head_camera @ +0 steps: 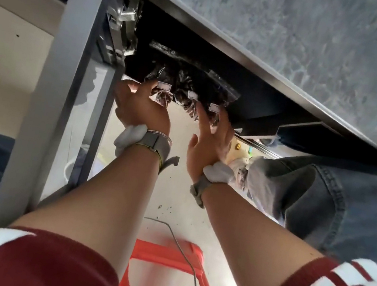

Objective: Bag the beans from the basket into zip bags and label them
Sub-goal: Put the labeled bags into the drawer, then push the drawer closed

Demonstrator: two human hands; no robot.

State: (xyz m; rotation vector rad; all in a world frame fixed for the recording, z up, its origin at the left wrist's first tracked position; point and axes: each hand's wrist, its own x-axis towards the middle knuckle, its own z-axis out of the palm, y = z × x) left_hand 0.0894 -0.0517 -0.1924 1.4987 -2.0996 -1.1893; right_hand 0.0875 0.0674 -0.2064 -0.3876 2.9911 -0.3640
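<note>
Now: three clear bags of beans (187, 84), dark inside, each with a white label (164, 86), lie side by side on a dark shelf (253, 98) under the grey tabletop (302, 36). Left hand (143, 109) is at the leftmost bag, grip curled onto its near edge. Right hand (210, 139) has its grip apart, fingers (200, 113) straight, tips touching the rightmost bag. Grey band (157, 145) on each wrist. Metal table leg (52, 93) to the left. Orange plastic stool (162, 259) on the pale floor (174, 190) below.
</note>
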